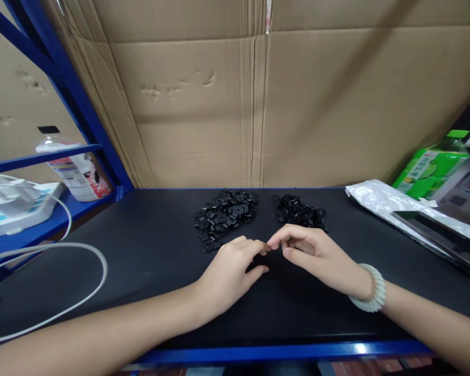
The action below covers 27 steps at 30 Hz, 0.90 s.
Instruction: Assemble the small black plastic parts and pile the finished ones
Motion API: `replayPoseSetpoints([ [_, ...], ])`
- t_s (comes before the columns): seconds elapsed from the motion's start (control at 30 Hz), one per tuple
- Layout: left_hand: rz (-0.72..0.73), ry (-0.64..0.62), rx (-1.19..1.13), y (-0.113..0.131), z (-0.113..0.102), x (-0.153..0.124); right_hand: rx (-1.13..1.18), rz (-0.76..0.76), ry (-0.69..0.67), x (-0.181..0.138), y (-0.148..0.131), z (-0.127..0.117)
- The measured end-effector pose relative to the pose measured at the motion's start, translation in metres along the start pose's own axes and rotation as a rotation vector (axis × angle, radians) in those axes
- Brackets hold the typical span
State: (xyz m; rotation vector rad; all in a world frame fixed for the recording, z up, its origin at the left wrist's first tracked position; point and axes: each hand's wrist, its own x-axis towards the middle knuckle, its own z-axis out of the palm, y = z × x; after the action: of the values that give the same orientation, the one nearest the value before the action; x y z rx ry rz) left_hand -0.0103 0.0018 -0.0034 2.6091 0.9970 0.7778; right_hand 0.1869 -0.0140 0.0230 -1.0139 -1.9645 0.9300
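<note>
Two piles of small black plastic parts lie on the dark tabletop (149, 271). The left pile of perforated black parts (225, 211) is larger; its near edge comes close behind my left hand (235, 269). A smaller pile of rounder black parts (297, 209) sits just beyond my right hand (317, 256). Over the middle of the table the fingertips of both hands meet or nearly meet. On each hand the thumb is apart from the bent fingers, and I see nothing held. A pale coiled band (370, 288) circles my right wrist.
Cardboard (196, 104) stands behind the table. At left, a blue shelf frame holds a plastic bottle (76, 172) and a power strip with plugs (19, 203); a white cable (102, 261) loops over the table. At right lie a silvery bag (379, 198), a dark-framed panel (434, 230) and a green-labelled bottle (431, 167).
</note>
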Motion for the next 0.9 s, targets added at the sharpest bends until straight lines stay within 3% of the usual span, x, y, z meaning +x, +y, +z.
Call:
replayPoseSetpoints([
  [0.2,0.018,0.095,-0.128,0.004,-0.004,0.001,0.058,0.075,-0.004,0.002,0.001,-0.001],
  [0.3,0.060,0.173,-0.205,0.009,-0.007,0.001,0.211,0.152,-0.035,0.002,0.003,-0.001],
  [0.47,0.057,0.182,-0.433,0.014,-0.008,0.001,0.640,0.333,-0.266,0.000,0.003,0.003],
  [0.57,0.042,0.162,-0.560,0.016,-0.006,0.002,0.744,0.325,-0.366,-0.001,0.004,0.007],
  [0.9,0.054,0.150,-0.596,0.014,-0.005,0.002,0.728,0.257,-0.392,0.001,0.008,0.010],
])
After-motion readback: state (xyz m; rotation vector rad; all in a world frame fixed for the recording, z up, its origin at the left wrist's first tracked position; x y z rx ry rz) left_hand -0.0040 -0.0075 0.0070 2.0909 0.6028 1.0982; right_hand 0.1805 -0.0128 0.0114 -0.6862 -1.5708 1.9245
